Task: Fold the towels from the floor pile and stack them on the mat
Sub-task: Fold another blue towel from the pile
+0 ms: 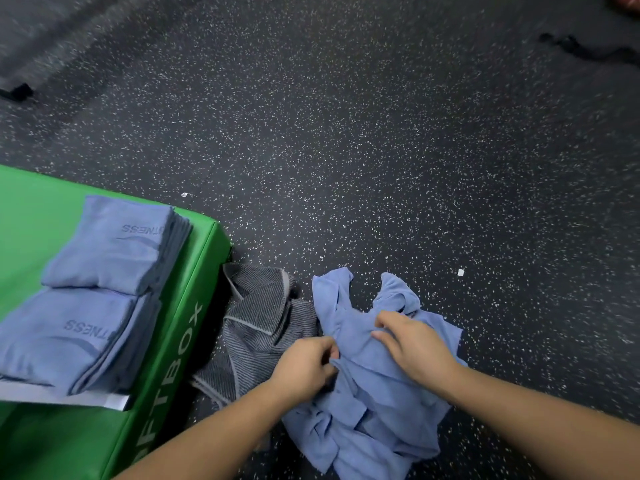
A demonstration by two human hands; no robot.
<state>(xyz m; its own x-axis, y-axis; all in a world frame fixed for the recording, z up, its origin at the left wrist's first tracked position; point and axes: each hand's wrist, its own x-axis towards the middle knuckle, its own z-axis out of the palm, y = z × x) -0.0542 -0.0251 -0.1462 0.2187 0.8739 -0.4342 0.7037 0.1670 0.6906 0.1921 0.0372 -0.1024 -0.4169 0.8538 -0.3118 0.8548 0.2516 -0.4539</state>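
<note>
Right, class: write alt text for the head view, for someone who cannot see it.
Left hand and right hand grip a crumpled blue towel on a speckled floor. A grey striped towel lies beside it; folded blue towels sit stacked on a green mat.

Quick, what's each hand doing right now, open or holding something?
Left hand: pinches the crumpled blue towel.
Right hand: grips the same towel.

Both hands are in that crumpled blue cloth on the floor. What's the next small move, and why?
Probably lift the blue towel clear and spread it open. The left hand pinches its edge and the right hand grips a bunch of it, yet it lies crumpled on the floor, too bunched to fold. Folded stacks already wait on the green mat.
</note>
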